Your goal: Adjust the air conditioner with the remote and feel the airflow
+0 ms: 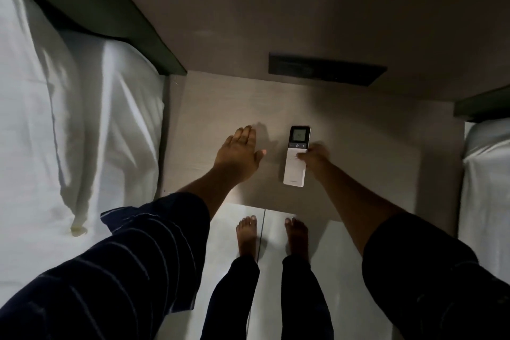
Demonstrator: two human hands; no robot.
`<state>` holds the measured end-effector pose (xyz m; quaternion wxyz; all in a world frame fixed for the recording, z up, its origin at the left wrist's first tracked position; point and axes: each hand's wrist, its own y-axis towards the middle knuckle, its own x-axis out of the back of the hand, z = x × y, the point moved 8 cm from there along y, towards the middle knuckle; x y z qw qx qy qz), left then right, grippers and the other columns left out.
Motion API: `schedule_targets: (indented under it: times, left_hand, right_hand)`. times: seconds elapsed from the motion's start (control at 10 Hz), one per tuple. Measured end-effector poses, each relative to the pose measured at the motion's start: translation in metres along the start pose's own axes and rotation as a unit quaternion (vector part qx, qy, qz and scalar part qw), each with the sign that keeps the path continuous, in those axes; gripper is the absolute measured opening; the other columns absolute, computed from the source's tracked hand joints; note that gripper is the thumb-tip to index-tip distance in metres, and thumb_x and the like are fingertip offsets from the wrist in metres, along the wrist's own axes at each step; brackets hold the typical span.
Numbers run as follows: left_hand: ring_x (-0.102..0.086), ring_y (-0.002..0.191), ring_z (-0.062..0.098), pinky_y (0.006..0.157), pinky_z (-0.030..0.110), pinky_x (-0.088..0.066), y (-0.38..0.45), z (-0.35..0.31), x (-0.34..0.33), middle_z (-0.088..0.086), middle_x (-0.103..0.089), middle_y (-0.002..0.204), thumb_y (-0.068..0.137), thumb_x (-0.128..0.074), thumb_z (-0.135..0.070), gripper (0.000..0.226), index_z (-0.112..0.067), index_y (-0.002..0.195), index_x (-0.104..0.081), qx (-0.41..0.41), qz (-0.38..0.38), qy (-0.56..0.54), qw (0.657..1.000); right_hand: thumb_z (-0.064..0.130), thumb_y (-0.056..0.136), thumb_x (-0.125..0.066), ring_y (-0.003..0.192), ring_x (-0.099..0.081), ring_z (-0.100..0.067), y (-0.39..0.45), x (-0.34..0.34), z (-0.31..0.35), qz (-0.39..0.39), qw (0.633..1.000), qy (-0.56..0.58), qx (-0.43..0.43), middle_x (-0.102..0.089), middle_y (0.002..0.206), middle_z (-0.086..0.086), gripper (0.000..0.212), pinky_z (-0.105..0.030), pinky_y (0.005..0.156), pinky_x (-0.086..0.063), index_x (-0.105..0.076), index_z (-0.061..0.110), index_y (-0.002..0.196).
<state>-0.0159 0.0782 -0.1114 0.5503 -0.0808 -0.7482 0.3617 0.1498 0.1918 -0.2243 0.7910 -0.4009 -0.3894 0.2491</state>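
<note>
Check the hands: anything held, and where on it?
Right hand grips the remote at its right edge near the middle, thumb on the buttons. Left hand is flat, holding nothing.

Dark navy sleeves (pixel 154 251) with thin pale stripes, pushed above forearms; dark trousers (pixel 234 295); bare feet (pixel 247 234).

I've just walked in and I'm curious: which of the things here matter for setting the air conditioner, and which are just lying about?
Part of the job:
- remote, lying on the bedside table
- right hand, gripping the remote's side
- left hand, flat and open beside it

Just there:
- white pillows
- dark wall panel
- second bed
</note>
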Motion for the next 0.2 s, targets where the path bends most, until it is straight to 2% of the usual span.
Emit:
schedule_targets:
  times: [0.2]
  left_hand:
    - [-0.006,0.152,0.026,0.123,0.039,-0.011,-0.032,-0.007,0.015,0.011,-0.005,0.164,0.102,-0.020,-0.045,0.068,-0.006,0.155,-0.003,-0.010,-0.014,0.016,1.000]
  right_hand:
    - [0.001,0.087,-0.059,0.117,-0.059,-0.035,-0.050,0.023,0.008,-0.058,0.998,-0.002,0.025,-0.060,0.128,-0.023,0.029,-0.033,0.094,-0.047,-0.058,0.003,0.116]
